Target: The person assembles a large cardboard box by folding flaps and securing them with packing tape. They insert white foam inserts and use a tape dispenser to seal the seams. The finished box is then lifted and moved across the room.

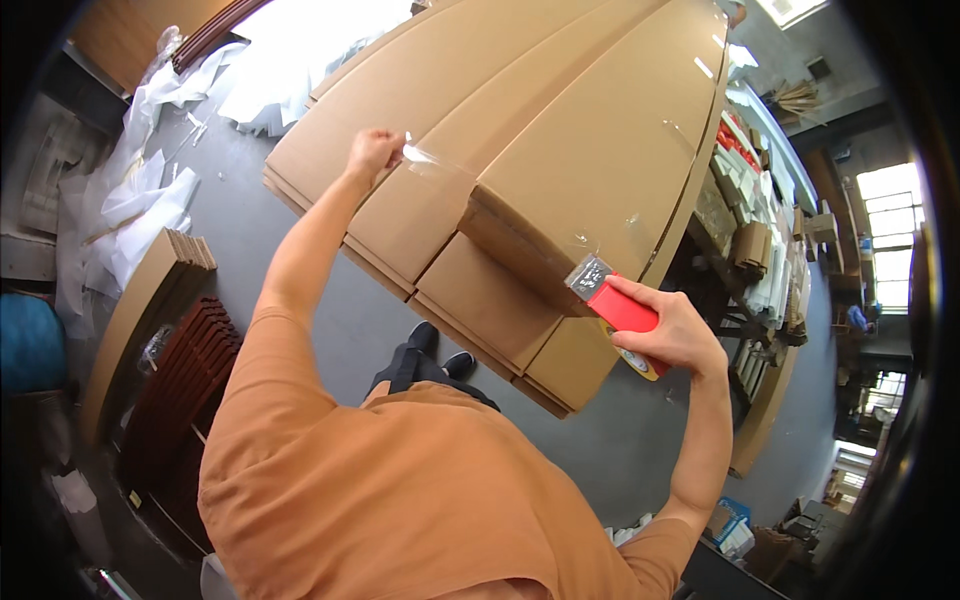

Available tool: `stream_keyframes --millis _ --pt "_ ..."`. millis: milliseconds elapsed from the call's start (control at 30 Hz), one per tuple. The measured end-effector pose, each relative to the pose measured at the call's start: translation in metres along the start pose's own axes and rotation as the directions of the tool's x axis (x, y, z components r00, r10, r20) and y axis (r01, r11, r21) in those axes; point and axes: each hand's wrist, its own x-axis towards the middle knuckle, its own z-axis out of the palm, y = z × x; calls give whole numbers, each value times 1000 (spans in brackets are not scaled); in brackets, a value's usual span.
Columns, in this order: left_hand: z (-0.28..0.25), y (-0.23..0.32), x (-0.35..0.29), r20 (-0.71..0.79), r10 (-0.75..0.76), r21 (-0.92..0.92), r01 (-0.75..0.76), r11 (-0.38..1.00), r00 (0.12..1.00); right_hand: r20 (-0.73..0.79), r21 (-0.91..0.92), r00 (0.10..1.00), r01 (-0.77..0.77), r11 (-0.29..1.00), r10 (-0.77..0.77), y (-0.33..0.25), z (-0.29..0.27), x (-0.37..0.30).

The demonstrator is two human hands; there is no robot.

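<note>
A large brown cardboard box (590,130) lies lengthwise before me, its near end unfolded into flaps. My right hand (683,330) grips a red tape dispenser (628,305) with a metal front edge, just off the box's near right corner. Part of a yellow-sided tape roll (640,362) shows beneath it. Over the left panel, my left hand (377,152) is closed in a pinch at the end of a strip of clear tape (425,158). That strip runs right across the cardboard toward the box's raised edge. Loose flaps (490,300) hang toward my feet.
White foam sheets (150,205) lie on the floor at left. Curved cardboard (130,320) and dark red slatted pieces (180,380) stand near my left side. A rack with long white pieces (775,235) lines the right. At the far end, part of another person's hand (738,14) shows.
</note>
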Motion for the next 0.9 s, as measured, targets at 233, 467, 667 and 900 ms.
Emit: stream_keyframes --millis 233,467,667,900 --pt "138 -124 -84 -152 84 299 -35 954 985 28 -54 1000 -10 998 12 12 8 14" --pt "135 -131 -94 -50 455 506 -370 779 889 59 -87 991 -115 990 120 52 3 -30" --pt "171 -130 -125 -134 127 796 31 605 983 28 -26 976 -217 976 218 207 80 -41" --pt "264 -35 -296 908 377 189 -982 26 185 -67 51 992 -105 993 108 193 144 17"
